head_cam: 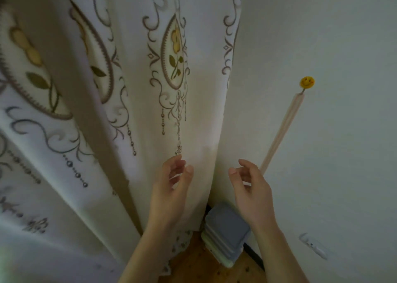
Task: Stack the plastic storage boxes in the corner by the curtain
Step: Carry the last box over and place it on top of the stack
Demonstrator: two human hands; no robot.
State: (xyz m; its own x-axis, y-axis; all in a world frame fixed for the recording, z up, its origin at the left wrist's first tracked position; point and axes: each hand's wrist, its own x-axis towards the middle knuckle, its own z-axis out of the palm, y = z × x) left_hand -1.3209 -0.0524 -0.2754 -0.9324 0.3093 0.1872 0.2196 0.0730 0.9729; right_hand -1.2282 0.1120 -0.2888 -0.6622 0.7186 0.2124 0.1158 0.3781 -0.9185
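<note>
A stack of plastic storage boxes (225, 233) with a grey lid on top stands on the floor in the corner, between the curtain (150, 111) and the white wall. My left hand (171, 188) hovers in front of the curtain, fingers loosely curled, holding nothing. My right hand (250, 190) hovers above the stack, fingers loosely curled and empty. Both hands are raised well above the boxes and apart from them. The stack's lower boxes are mostly hidden beneath the top lid.
The cream curtain with embroidered flower motifs fills the left and centre. A pale stick (281, 132) topped with a yellow smiley (307, 82) leans on the wall at right. A white wall fitting (313, 245) sits low on the wall. Wooden floor (206, 267) shows below.
</note>
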